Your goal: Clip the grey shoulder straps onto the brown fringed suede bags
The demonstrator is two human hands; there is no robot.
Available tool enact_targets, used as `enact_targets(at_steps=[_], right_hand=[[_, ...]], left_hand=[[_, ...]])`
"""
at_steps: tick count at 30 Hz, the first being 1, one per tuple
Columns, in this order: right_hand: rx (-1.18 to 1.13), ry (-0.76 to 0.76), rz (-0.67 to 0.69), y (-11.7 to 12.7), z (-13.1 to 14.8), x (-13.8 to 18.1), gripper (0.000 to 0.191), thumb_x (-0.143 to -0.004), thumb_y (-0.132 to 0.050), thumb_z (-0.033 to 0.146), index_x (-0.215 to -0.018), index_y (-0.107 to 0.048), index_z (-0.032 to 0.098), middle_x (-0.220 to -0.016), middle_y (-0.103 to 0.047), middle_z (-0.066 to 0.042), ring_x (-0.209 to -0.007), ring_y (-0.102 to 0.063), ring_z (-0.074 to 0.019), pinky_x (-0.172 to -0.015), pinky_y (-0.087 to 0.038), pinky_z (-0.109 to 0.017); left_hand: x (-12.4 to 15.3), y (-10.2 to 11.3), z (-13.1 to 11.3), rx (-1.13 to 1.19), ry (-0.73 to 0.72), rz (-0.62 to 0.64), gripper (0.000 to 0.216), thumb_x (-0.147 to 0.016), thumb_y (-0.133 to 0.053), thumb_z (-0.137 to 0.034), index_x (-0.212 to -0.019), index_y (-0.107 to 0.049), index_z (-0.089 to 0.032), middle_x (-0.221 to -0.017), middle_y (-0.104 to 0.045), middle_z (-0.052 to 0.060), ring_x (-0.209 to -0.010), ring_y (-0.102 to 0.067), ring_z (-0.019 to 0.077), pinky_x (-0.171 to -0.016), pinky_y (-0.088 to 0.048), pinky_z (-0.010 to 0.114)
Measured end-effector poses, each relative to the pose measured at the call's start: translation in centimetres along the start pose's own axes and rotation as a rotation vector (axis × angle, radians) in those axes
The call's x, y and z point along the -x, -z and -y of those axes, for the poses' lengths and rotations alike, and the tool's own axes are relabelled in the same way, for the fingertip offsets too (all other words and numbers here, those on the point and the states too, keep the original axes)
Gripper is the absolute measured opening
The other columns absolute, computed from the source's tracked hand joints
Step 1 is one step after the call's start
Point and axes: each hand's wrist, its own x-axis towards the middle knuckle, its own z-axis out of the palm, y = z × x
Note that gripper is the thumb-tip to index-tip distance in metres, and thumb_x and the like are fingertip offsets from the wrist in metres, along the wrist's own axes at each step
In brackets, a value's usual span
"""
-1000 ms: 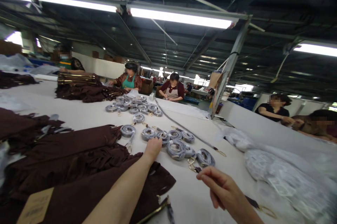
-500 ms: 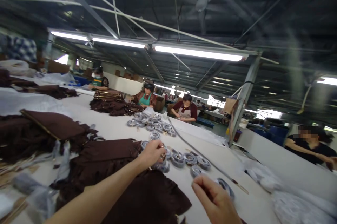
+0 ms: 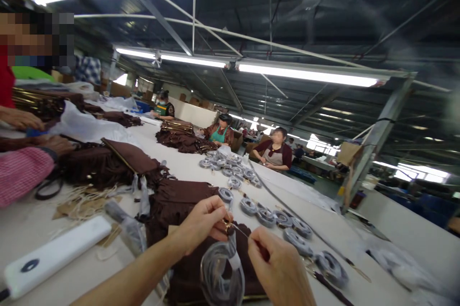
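A coiled strap in clear plastic hangs from my left hand. The fingers of that hand are closed on its gold metal clasp. My right hand is pinched closed, a little to the right, on a thin pale strand that runs toward the clasp. Below the hands lie dark brown fringed bags, partly hidden by my left forearm and the hanging coil. More plastic-wrapped strap coils lie in a row beyond my right hand.
A long dark strap stretches across the white table. At left lie a white oblong device, loose cords and plastic. A co-worker's hand rests near a bag pile. Several people work farther back.
My view has turned left. My left hand has brought a wrapped coil away from the others. My right hand has come closer to it and now pinches a strand. A co-worker shows at left.
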Motion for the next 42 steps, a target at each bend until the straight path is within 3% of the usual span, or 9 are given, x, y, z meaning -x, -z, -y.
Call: enact_targets(at_steps=[11, 18, 21, 23, 26, 29, 34, 37, 42], right_hand=[[0.159, -0.011, 0.112, 0.0, 0.8, 0.4, 0.018, -0.078, -0.049, 0.017, -0.061, -0.052, 0.023, -0.052, -0.06, 0.002, -0.047, -0.053, -0.014, -0.047, -0.02, -0.026], [0.059, -0.047, 0.146, -1.2, 0.9, 0.6, 0.02, -0.08, -0.048, 0.015, -0.062, -0.053, 0.021, -0.056, -0.06, 0.001, -0.052, -0.053, -0.0138, -0.052, -0.024, -0.026], [-0.085, -0.036, 0.179, -1.6, 0.3, 0.9, 0.024, -0.084, -0.047, 0.019, -0.061, -0.054, 0.021, -0.058, -0.06, 0.001, -0.054, -0.053, -0.0137, -0.053, -0.029, -0.026], [-0.24, -0.053, 0.196, -1.7, -0.2, 1.1, 0.029, -0.089, -0.044, 0.027, -0.064, -0.058, 0.02, -0.063, -0.062, -0.001, -0.059, -0.054, -0.0148, -0.056, -0.034, -0.025], [-0.46, -0.188, 0.14, -1.7, -1.1, 1.6, 0.037, -0.092, -0.041, 0.043, -0.073, -0.062, 0.02, -0.068, -0.063, -0.003, -0.066, -0.057, -0.0177, -0.062, -0.041, -0.026], [-0.713, -0.338, 0.122, -1.9, -1.7, 2.5, 0.041, -0.089, -0.046, 0.054, -0.085, -0.065, 0.018, -0.077, -0.066, -0.004, -0.073, -0.058, -0.0197, -0.065, -0.044, -0.027], [-1.154, -0.534, 0.291, -2.0, -1.1, 4.3, 0.047, -0.084, -0.052, 0.062, -0.092, -0.067, 0.018, -0.077, -0.064, -0.003, -0.061, -0.053, -0.0132, -0.048, -0.036, -0.021], [-1.157, -0.466, 0.367, -1.1, -0.5, 4.8, 0.036, -0.079, -0.064, 0.054, -0.08, -0.068, 0.018, -0.066, -0.062, -0.001, -0.057, -0.052, -0.0121, -0.05, -0.038, -0.021], [-1.18, -0.419, 0.333, 1.6, -0.7, 5.3, 0.033, -0.075, -0.07, 0.051, -0.082, -0.068, 0.019, -0.058, -0.063, 0.0, -0.052, -0.054, -0.0131, -0.049, -0.04, -0.024]], left_hand=[[1.0, -0.1, 1.2, -0.096, -0.024, -0.013, 0.028, -0.074, -0.059, -0.042, -0.073, -0.049, -0.016, -0.084, -0.063, 0.004, -0.07, -0.059, 0.013, -0.055, -0.05, 0.021], [1.1, -1.1, 2.2, 0.0, 0.051, 0.08, 0.025, -0.069, -0.064, -0.037, -0.076, -0.05, -0.017, -0.083, -0.064, 0.003, -0.073, -0.062, 0.0149, -0.062, -0.051, 0.025], [1.1, -1.1, 3.1, -0.051, 0.04, 0.132, 0.015, -0.068, -0.06, -0.022, -0.08, -0.053, -0.017, -0.078, -0.061, 0.001, -0.073, -0.06, 0.0138, -0.064, -0.05, 0.024], [1.3, -1.1, 3.2, -0.239, -0.084, 0.14, 0.01, -0.071, -0.051, -0.014, -0.08, -0.055, -0.017, -0.075, -0.059, -0.001, -0.071, -0.057, 0.0125, -0.063, -0.048, 0.022], [2.4, -1.4, 2.3, -0.643, -0.361, 0.188, 0.026, -0.077, -0.04, -0.006, -0.088, -0.061, -0.018, -0.077, -0.062, 0.0, -0.071, -0.058, 0.0122, -0.069, -0.046, 0.021], [3.7, -2.0, 0.5, -0.809, -0.499, 0.308, 0.042, -0.074, -0.038, 0.0, -0.101, -0.062, -0.019, -0.091, -0.068, 0.001, -0.082, -0.063, 0.0141, -0.077, -0.046, 0.021], [3.6, -3.1, -1.1, -0.792, -0.553, 0.263, 0.038, -0.074, -0.04, -0.001, -0.096, -0.066, -0.018, -0.088, -0.07, 0.001, -0.078, -0.065, 0.0143, -0.073, -0.049, 0.021], [3.0, -3.5, -1.4, -0.736, -0.569, 0.22, 0.038, -0.073, -0.041, 0.0, -0.096, -0.067, -0.017, -0.089, -0.071, 0.001, -0.08, -0.066, 0.0141, -0.075, -0.049, 0.021], [4.1, -2.0, 0.2, -0.808, -0.492, 0.257, 0.049, -0.08, -0.051, -0.01, -0.128, -0.05, -0.017, -0.127, -0.058, 0.008, -0.115, -0.055, 0.02, -0.1, -0.042, 0.03]])
